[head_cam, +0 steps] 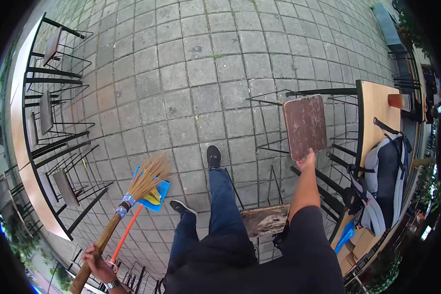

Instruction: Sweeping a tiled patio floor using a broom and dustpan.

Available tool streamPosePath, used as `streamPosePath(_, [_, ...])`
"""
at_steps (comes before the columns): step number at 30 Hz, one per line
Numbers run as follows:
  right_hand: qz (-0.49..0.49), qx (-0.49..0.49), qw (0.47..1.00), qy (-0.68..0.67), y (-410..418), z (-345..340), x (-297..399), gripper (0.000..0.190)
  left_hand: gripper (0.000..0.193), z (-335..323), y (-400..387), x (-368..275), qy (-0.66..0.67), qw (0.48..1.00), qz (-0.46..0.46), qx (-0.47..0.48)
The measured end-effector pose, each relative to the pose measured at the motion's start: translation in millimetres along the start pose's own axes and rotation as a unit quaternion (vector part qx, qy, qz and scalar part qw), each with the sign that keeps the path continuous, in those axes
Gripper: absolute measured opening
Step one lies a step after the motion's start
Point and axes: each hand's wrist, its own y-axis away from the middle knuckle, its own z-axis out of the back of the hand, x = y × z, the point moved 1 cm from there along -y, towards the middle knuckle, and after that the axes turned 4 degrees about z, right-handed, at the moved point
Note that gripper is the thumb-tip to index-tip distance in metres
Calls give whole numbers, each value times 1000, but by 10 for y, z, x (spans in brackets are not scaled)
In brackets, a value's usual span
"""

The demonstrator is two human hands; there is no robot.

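Observation:
My left hand (100, 264) is closed around the wooden handle of a straw broom (150, 178). The orange handle of a blue dustpan (164, 194) passes by the same hand; whether the fingers hold it too I cannot tell. Broom bristles lie over the pan, where some yellow leaves (153, 197) show. On the other side, my right hand (307, 161) grips the near edge of a stool's worn brown wooden seat (305, 125). Thin black metal legs stand under that seat. A second stool with a peeling wooden seat (265, 219) is close to my right leg.
Grey paving tiles (202, 73) cover the ground. Along the left runs a row of light-topped tables (47, 205) with several stools. The wooden table (376, 99) at right bears a drink cup (398, 101), a grey and black backpack (387, 176) and cardboard (362, 242).

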Motion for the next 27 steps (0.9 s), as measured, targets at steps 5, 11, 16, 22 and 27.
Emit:
streamPosePath(5, [23, 36, 996, -80, 37, -211, -172, 58, 12, 91, -64, -8, -3, 999, 30, -24])
streamPosePath(11, [7, 169, 974, -148, 475, -729, -435, 48, 12, 78, 41, -5, 14, 998, 46, -35])
streamPosePath(16, [51, 307, 911, -269, 774, -1606, -239, 36, 11, 11, 47, 6, 13, 999, 22, -29])
streamPosePath(22, [75, 268, 887, -370, 532, -2230, 574, 28, 13, 180, -86, 58, 25, 999, 14, -24])
streamPosePath(27, [74, 304, 870, -380, 583, -2788, 1066, 24, 15, -27, 56, -249, 0, 975, 150, -167])
